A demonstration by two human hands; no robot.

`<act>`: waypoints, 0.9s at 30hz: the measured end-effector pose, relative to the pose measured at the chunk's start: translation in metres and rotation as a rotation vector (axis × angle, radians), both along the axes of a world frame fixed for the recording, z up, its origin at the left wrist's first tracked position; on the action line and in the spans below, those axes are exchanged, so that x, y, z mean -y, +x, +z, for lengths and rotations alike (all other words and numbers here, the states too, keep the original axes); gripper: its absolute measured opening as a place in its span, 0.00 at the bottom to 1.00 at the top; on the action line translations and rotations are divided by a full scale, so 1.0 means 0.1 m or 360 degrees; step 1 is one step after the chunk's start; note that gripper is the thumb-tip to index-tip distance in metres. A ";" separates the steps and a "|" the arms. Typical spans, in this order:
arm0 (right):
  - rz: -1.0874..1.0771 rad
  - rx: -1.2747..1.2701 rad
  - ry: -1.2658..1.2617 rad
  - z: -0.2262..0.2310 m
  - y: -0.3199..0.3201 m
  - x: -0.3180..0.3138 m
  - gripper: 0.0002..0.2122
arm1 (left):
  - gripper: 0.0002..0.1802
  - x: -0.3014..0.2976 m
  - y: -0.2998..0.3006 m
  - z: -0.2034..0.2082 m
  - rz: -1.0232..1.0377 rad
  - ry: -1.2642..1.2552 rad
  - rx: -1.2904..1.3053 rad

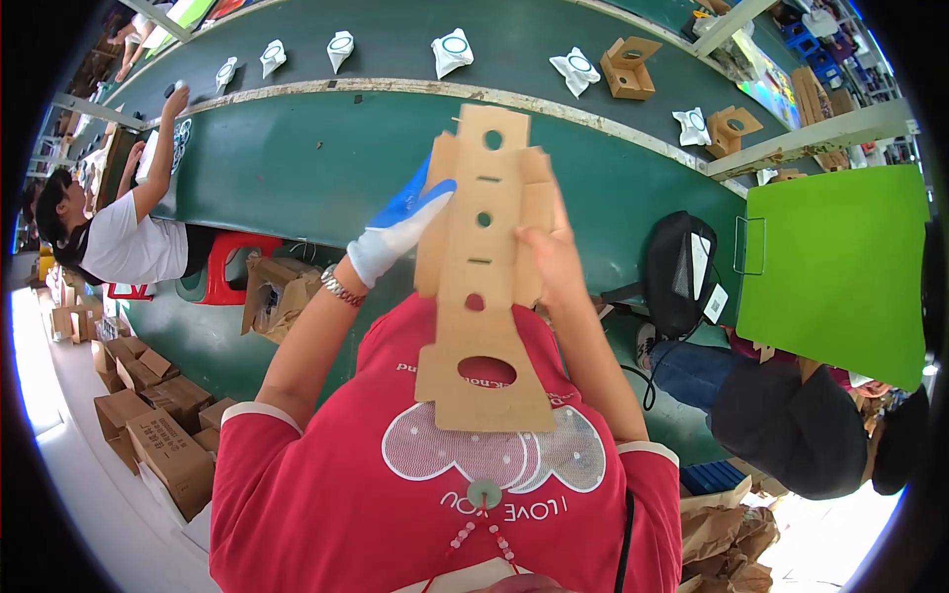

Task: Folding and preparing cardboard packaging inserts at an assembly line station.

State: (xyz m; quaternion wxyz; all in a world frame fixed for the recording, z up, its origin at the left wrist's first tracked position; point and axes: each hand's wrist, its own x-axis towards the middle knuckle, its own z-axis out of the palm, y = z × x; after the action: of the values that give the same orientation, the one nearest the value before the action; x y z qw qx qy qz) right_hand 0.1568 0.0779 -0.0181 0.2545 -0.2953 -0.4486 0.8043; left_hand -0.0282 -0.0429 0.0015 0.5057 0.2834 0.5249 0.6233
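You hold a flat brown cardboard cutout [481, 272] up at the centre of the frame, one hand on each side.

The cutout is matte die-cut card, long and stepped, wider at its lower end, pierced by round holes, an oval one and thin slots. Your left hand [398, 227], in a white glove with blue fingers, has its grip clasped on the left edge; your bare right hand [550, 259] clamps the right edge. Behind runs a curved dark green desk [297, 163] carrying white pouches [452, 51] and folded cardboard boxes [629, 67]. A bright green board [840, 267] stands at the right; brown cartons [148, 415] pile up at the lower left.
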 end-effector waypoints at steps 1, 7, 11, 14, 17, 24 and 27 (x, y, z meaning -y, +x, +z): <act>0.0002 0.0011 -0.0003 0.02 -0.01 0.09 0.40 | 0.31 -0.06 0.06 -0.01 0.0086 0.0033 0.0033; 0.0095 0.0250 0.0212 -0.02 0.08 0.24 0.15 | 0.17 -0.05 0.33 -0.22 -0.0004 -0.0050 -0.0380; -0.0242 0.0250 0.0377 -0.19 0.01 0.12 0.16 | 0.20 -0.20 0.39 -0.41 0.0040 -0.0088 -0.0798; -0.0392 0.0292 0.0404 -0.14 -0.04 0.11 0.14 | 0.29 -0.38 0.47 -0.40 0.0668 0.0404 -0.0198; -0.0581 0.0165 0.0160 -0.09 -0.08 0.13 0.11 | 0.33 -0.37 0.54 -0.30 0.0758 0.0221 -0.0143; 0.0054 0.0011 -0.0137 -0.23 0.38 0.05 0.25 | 0.24 -0.07 0.24 -0.24 -0.0321 0.0037 -0.0851; 0.0267 0.0353 -0.0137 0.05 0.29 -0.11 0.22 | 0.31 -0.14 0.06 -0.02 -0.0406 -0.0477 -0.0102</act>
State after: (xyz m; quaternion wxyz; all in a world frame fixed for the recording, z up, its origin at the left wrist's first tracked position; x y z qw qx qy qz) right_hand 0.1862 0.0893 -0.0129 0.1225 -0.3544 -0.4622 0.8036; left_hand -0.0223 -0.0294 -0.0006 0.6000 0.2888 0.5876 0.4597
